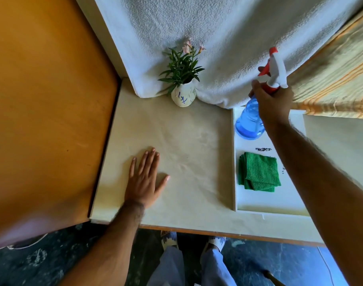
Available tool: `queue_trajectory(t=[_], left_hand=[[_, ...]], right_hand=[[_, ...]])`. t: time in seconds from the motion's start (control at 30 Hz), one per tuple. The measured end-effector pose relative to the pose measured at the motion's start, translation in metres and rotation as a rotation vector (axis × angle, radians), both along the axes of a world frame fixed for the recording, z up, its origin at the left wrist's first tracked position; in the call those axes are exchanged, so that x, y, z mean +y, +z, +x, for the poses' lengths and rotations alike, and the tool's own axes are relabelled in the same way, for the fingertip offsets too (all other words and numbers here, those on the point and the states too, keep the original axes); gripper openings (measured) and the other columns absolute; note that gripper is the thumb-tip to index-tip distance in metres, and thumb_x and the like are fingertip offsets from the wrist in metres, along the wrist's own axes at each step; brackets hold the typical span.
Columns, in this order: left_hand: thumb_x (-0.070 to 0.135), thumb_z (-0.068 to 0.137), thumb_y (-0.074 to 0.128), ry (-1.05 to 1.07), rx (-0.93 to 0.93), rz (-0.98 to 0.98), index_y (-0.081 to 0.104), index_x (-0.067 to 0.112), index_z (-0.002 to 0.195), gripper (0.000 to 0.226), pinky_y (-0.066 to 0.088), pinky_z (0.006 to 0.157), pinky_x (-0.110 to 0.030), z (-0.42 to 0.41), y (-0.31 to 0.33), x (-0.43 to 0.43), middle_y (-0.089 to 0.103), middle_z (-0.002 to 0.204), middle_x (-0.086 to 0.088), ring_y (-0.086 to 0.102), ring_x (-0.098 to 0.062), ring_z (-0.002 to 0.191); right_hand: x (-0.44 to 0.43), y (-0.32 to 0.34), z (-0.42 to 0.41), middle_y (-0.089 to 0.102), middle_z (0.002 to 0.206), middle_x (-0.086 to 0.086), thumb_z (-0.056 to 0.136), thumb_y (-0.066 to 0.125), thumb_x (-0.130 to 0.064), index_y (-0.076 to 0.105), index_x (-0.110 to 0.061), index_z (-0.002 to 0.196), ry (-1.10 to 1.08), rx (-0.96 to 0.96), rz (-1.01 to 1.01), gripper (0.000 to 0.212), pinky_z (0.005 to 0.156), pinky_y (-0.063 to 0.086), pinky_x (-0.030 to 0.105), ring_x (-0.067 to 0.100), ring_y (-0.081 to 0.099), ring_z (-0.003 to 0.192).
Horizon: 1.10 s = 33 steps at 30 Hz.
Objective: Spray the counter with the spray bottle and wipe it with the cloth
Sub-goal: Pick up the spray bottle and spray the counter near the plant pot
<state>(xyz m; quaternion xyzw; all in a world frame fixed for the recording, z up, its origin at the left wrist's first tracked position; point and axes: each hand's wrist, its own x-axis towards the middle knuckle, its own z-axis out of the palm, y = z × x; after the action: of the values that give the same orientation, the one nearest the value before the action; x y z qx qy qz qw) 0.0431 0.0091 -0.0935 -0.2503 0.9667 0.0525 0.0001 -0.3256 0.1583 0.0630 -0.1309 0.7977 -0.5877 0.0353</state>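
On the left of the counter point(186, 141) the left hand point(144, 180) lies flat, palm down and fingers spread, holding nothing. Behind it a small vase point(183, 96) of greenery stands against a draped white towel point(197, 38). Further right, a white tray point(267, 203) holds the folded green cloth point(259, 172), untouched. Above the tray's far end the right hand point(273, 104) is closed around the neck of the blue spray bottle point(248, 120), whose base seems to hover just above the tray. The work looks barely begun: spraying appears not yet done, though faint mottling mid-counter could be moisture or grain. All wiping remains. The trigger finger is hidden behind the hand.
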Motion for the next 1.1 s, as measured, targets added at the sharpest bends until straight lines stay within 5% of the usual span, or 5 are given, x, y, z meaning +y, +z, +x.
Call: queue_trajectory(t=[0.07, 0.2, 0.37, 0.6, 1.1], left_hand=[[0.071, 0.102, 0.021, 0.001, -0.005, -0.001, 0.018, 0.011, 0.167, 0.088, 0.023, 0.128, -0.061, 0.000, 0.001, 0.000, 0.019, 0.176, -0.011, 0.020, -0.030, 0.162], [0.071, 0.102, 0.023, 0.001, 0.004, -0.003, 0.019, 0.012, 0.167, 0.088, 0.022, 0.129, -0.061, 0.001, 0.001, 0.000, 0.019, 0.176, -0.011, 0.020, -0.030, 0.162], [0.067, 0.101, 0.034, 0.018, -0.003, -0.010, 0.022, 0.012, 0.166, 0.086, 0.025, 0.128, -0.060, -0.001, 0.001, 0.000, 0.021, 0.176, -0.010, 0.022, -0.029, 0.162], [0.066, 0.100, 0.041, 0.028, -0.014, -0.005, 0.020, 0.013, 0.167, 0.088, 0.022, 0.129, -0.059, 0.000, 0.000, 0.000, 0.017, 0.177, -0.008, 0.016, -0.027, 0.163], [0.068, 0.100, 0.032, 0.029, -0.030, 0.014, 0.020, 0.014, 0.167, 0.087, 0.024, 0.129, -0.059, -0.001, 0.003, -0.002, 0.018, 0.177, -0.009, 0.018, -0.028, 0.163]], right_hand=[[-0.015, 0.012, 0.014, 0.073, 0.067, -0.011, 0.086, 0.078, -0.026, 0.077, -0.027, 0.092, 0.090, -0.007, 0.038, 0.006, 0.070, 0.058, 0.025, 0.000, 0.068, 0.062], [-0.049, 0.000, 0.051, 0.071, 0.064, -0.005, 0.086, 0.081, -0.028, 0.076, -0.016, 0.100, 0.325, -0.152, 0.360, 0.019, 0.053, 0.048, 0.009, -0.010, 0.060, 0.048], [-0.078, -0.031, 0.093, 0.072, 0.061, -0.005, 0.080, 0.079, -0.046, 0.071, -0.023, 0.086, 0.380, -0.204, 0.522, 0.025, 0.079, 0.059, 0.033, 0.014, 0.073, 0.072], [-0.101, -0.035, 0.098, 0.077, 0.078, 0.001, 0.073, 0.066, -0.067, 0.074, -0.021, 0.081, 0.352, -0.275, 0.713, 0.047, 0.075, 0.055, 0.031, 0.019, 0.073, 0.079], [-0.092, -0.023, 0.097, 0.068, 0.052, -0.007, 0.082, 0.073, -0.050, 0.065, -0.023, 0.078, 0.325, -0.320, 0.638, 0.029, 0.063, 0.049, 0.026, 0.003, 0.063, 0.055]])
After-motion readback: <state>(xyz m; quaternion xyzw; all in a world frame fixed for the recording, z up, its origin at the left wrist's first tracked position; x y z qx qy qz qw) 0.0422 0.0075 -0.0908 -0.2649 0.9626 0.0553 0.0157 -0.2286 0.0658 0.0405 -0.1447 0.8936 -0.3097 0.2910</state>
